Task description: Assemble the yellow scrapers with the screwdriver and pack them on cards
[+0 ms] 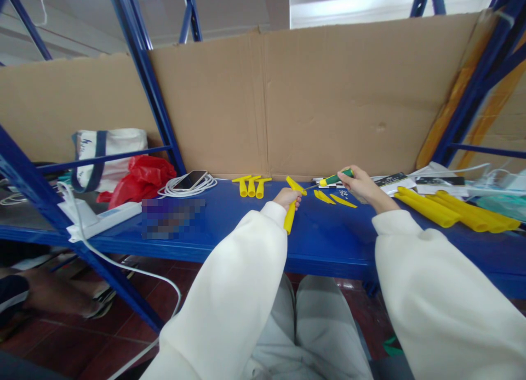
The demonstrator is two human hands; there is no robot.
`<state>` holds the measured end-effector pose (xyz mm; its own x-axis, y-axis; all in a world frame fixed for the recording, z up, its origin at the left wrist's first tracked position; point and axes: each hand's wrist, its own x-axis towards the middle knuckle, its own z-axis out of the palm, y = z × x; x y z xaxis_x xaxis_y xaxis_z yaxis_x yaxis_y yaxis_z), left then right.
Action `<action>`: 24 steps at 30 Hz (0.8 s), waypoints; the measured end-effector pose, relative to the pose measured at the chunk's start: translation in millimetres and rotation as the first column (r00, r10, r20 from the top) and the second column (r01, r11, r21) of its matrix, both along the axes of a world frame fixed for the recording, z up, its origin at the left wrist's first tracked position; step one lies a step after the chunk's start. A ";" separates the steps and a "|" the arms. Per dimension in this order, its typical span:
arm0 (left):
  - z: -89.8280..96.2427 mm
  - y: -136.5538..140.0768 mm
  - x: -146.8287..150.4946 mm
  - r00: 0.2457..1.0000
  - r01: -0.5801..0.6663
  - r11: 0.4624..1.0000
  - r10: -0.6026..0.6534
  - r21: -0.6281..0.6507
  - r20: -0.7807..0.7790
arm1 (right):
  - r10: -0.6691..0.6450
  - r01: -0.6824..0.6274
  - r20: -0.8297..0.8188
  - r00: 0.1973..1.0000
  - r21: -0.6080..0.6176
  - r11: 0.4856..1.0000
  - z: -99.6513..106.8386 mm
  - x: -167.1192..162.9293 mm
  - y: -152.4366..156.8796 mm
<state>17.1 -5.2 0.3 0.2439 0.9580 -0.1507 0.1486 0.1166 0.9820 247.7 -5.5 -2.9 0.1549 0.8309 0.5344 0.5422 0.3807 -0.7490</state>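
Note:
My left hand [287,198] is closed around a yellow T-shaped plastic piece [290,220], a tube with a flat blade across its top. In my right hand [358,183] is a screwdriver [336,177] with a green and yellow handle. Its thin shaft points left, and the tip meets the yellow piece near where blade and tube join. Loose yellow blades [343,201] lie on the blue shelf just below the screwdriver, beside some tiny parts too small to name. Three similar yellow T-shaped pieces [251,187] stand in a group to the left.
Several long yellow tubes [431,207] lie at the right, before black-and-white boxes [394,181]. On the left are a phone [193,179] on a coiled white cable, a red plastic bag [142,177], a white power strip [110,218] and a tote bag [113,144]. Cardboard [329,100] closes the back.

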 end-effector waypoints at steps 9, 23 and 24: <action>1.2 -0.2 0.2 0.999 -0.027 1.000 0.027 -0.013 0.030 | 0.002 -0.001 -0.007 1.000 0.037 0.999 2.7 -1.2 -3.7; 3.0 -1.8 -0.2 0.998 -0.041 0.999 0.042 -0.023 0.049 | 0.048 -0.049 -0.040 0.998 -0.013 0.999 12.4 -8.8 -14.9; 3.2 -2.0 -0.2 0.998 -0.041 0.999 0.042 -0.024 0.049 | 0.042 -0.042 -0.037 0.998 -0.016 0.999 12.2 -8.7 -14.8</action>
<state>16.9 -7.2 3.5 0.2118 0.9638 -0.1618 0.0944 0.1446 0.9850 239.0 -20.3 9.3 0.1390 0.8459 0.5150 0.4982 0.3897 -0.7745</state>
